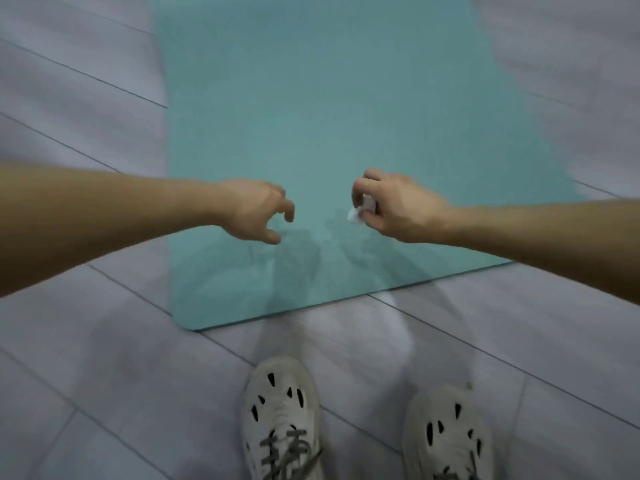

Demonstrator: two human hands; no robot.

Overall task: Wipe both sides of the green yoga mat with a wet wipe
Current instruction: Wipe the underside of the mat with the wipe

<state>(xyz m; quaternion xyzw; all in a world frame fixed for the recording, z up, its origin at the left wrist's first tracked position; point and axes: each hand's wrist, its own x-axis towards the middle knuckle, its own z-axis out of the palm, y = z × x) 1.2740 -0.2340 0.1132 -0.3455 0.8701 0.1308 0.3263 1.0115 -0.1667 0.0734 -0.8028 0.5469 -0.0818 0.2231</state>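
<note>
The green yoga mat [329, 109] lies flat on the floor and runs away from me, its near short edge just ahead of my feet. My right hand [394, 206] hovers over the mat's near part and pinches a small crumpled white wet wipe [360, 211] between fingers and thumb. My left hand [263, 211] hangs beside it over the mat with loosely curled fingers, holding nothing. Both hands are above the mat, apart from its surface, with their shadows below them.
Grey plank flooring [86, 358] surrounds the mat on every side. My two feet in pale perforated shoes, the left shoe [280, 417] and the right shoe [448, 431], stand on the floor a short step from the mat's near edge.
</note>
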